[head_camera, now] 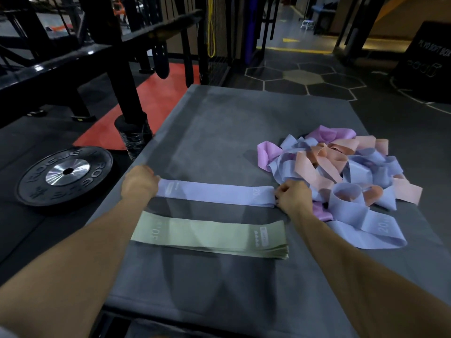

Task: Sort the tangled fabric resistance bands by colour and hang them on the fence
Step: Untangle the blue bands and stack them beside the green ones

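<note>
Grey tabletop (219, 123), frame centre: I see left hand (139, 182) and right hand (292, 196), grip pinched on opposite ends of lilac band (214, 195). Green bands (207, 236) below; tangled pile (341, 167) right.

Gym — weight plate (64, 172), steel rack (117, 57).

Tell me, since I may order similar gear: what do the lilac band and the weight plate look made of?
Lilac band: seemingly matte woven fabric; it lies flat, without shine, number printed on. Weight plate: likely dull black rubber with raised lettering, around a shiny brushed-metal hub.
</note>
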{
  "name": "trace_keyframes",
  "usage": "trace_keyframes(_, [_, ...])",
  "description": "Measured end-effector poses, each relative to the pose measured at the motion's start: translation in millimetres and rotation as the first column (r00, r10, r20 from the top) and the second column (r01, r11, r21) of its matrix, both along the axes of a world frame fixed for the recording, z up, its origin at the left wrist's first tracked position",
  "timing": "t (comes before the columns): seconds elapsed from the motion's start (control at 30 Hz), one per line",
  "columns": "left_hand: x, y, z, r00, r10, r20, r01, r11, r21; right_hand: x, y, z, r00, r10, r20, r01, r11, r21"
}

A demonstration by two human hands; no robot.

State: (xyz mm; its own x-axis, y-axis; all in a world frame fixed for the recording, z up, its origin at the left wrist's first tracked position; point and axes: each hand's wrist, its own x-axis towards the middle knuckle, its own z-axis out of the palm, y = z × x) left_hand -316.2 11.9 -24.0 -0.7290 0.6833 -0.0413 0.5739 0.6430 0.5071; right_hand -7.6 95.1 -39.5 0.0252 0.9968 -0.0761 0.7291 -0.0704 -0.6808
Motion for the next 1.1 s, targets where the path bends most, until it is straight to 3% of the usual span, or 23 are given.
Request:
trace_keyframes(0.1, [27.9, 10.8, 13.8, 0.996, -0.075, -0.040, 0.078, 0.994, 0.070, 16.0, -5.6, 15.7, 0.998, 0.032, -0.051, -0.030, 0.999, 0.029])
trace_keyframes(0.2, [80.8, 23.3, 25.6, 0.977, -0.213, 0.005, 0.209, 0.964, 0.164, 40.9, -12.5, 33.8, 0.997, 0.062, 0.048, -0.066, 0.994, 0.083])
trace_keyframes(0.37, [184.9, 39.6, 35.6, 0.909, -0.409, 0.084, 0.377, 0.891, 0.254, 97.6, -15.3, 46.7, 0.997, -0.066, 0.051, 0.054, 0.976, 0.209])
trace_keyframes(0.57, [292.5, 56.8, 23.2, 0.802, -0.589, 0.099, 0.555, 0.797, 0.239, 165.1, -10.7, 43.6, 0.993, -0.121, -0.007, 0.121, 0.983, 0.140])
trace_keyframes(0.73, [344.6, 65.1, 10.6, 0.775, -0.632, 0.020, 0.613, 0.759, 0.219, 196.0, -4.7, 32.3, 0.994, -0.113, -0.013, 0.114, 0.991, 0.072])
trace_keyframes(0.93, [357.5, 69.0, 0.7, 0.758, -0.649, -0.060, 0.650, 0.745, 0.153, 207.3, -2.9, 12.1, 0.997, 0.013, 0.079, -0.008, 0.998, -0.066])
trace_keyframes(1.1, [357.2, 65.3, 5.4, 0.744, -0.668, -0.033, 0.665, 0.735, 0.131, 208.6, -7.2, 22.5, 0.989, 0.148, 0.025, -0.147, 0.989, -0.017])
